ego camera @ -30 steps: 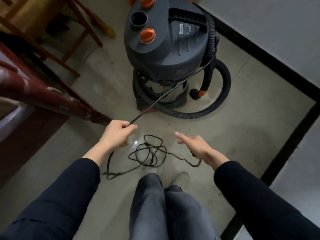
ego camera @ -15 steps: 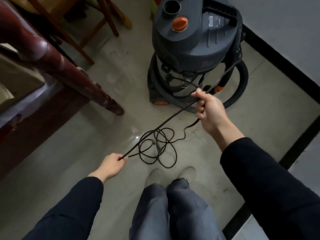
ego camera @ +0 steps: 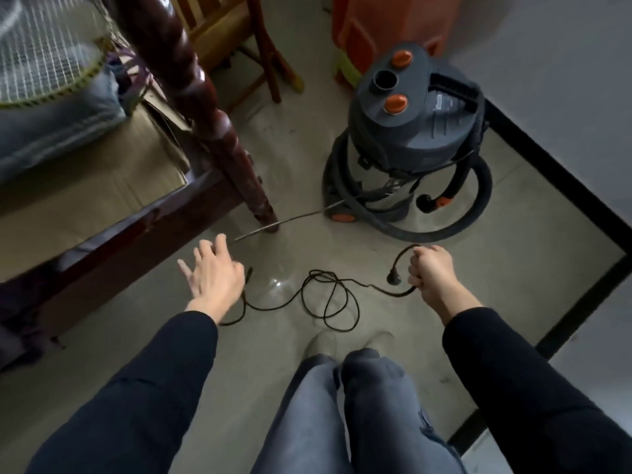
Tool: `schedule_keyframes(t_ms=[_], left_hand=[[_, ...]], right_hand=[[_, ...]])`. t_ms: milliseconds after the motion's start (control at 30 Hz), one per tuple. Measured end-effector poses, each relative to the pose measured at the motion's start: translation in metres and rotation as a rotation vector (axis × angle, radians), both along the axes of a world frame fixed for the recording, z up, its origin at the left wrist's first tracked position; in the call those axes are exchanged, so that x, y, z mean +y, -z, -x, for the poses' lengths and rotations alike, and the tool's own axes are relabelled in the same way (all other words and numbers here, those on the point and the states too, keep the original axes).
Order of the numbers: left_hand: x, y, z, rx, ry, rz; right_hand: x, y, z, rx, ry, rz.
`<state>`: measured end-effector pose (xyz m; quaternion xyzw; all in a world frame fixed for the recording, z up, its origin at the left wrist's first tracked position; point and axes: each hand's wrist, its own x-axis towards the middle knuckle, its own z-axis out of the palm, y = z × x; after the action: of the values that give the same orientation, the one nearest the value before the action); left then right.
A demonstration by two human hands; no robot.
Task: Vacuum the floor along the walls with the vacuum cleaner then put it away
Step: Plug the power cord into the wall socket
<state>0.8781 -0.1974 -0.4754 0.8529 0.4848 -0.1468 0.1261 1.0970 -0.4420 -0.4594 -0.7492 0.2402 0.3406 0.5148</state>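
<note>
The grey drum vacuum cleaner with orange caps stands by the wall, its black hose curled round the base. Its black power cord lies in loose loops on the floor in front of my feet. A taut stretch of the cord runs from the vacuum's base to my left hand, whose fingers are spread and straight; the cord passes under that hand. My right hand grips the cord in a fist just behind the plug, which hangs beside it.
A dark turned bed post and bed frame stand at left, close to the taut cord. A racket lies on the bed. Further back stand a wooden chair and an orange plastic object. Black skirting lines the white wall at right.
My right hand has dropped from near the vacuum to low over the floor, now holding the plug end. My left hand has opened and reached forward. The view has tilted up.
</note>
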Motion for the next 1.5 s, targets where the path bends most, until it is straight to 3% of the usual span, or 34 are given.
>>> schedule_keyframes(t_ms=[67,167,300,400,533,667,767,867,1000,1067,1300,1500], left_hand=[[-0.019,0.004,-0.009,0.059,0.037,0.094],[-0.060,0.009,-0.035,-0.007,0.093,0.366],[-0.126,0.006,-0.088,-0.104,0.350,0.763],[-0.175,0.000,-0.125,-0.163,0.506,0.933],[-0.208,-0.005,-0.161,-0.158,0.647,0.920],[-0.224,0.008,-0.204,0.137,0.886,0.868],[-0.243,0.029,-0.240,0.376,0.952,0.821],[-0.276,0.052,-0.288,0.499,1.007,0.700],[-0.344,0.083,-0.360,0.537,0.974,0.600],[-0.385,0.096,-0.398,0.548,0.926,0.644],[-0.553,0.126,-0.522,0.341,0.884,0.941],[-0.636,0.196,-0.585,0.229,0.978,0.950]], right_hand=[[-0.005,-0.005,0.007,0.058,0.055,-0.070],[-0.012,-0.019,0.014,0.112,0.172,-0.225],[-0.023,-0.034,0.014,0.134,0.256,-0.413],[-0.038,-0.045,0.002,0.102,0.281,-0.522],[-0.076,-0.054,-0.033,0.083,0.339,-0.533],[-0.145,-0.053,-0.087,0.031,0.510,-0.496],[-0.208,-0.048,-0.131,-0.033,0.637,-0.468],[-0.275,-0.038,-0.179,-0.097,0.785,-0.440],[-0.361,-0.005,-0.242,-0.117,1.029,-0.389],[-0.401,0.018,-0.268,-0.075,1.113,-0.378],[-0.510,0.103,-0.332,0.131,0.894,-0.137],[-0.573,0.188,-0.370,0.225,0.996,-0.265]])
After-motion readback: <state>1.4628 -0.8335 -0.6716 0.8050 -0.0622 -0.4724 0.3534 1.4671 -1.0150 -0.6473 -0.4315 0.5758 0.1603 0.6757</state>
